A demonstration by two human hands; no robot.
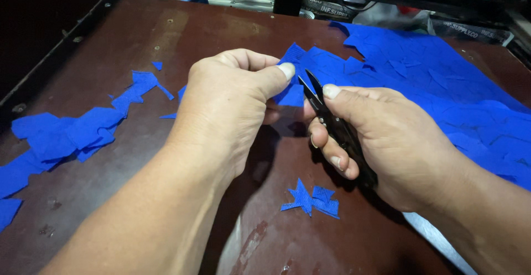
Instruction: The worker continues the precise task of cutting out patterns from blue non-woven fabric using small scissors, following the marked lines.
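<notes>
My left hand (229, 106) pinches a small blue fabric piece (291, 93) between thumb and fingers, held above the dark brown table (138, 37). Black thread snips (326, 114) sit in my right hand (381, 137), blades open and pointing up at the edge of that fabric piece. Thumb and fingers of the right hand wrap the snips' handle, which is mostly hidden in the palm. Small blue offcuts (312, 200) lie on the table just below my hands.
A wide spread of blue fabric pieces (442, 87) covers the table's right side. A heap of blue scraps (72, 134) lies at the left. A raised dark rim (61, 48) edges the table's left side. Packages and a black frame stand behind the far edge.
</notes>
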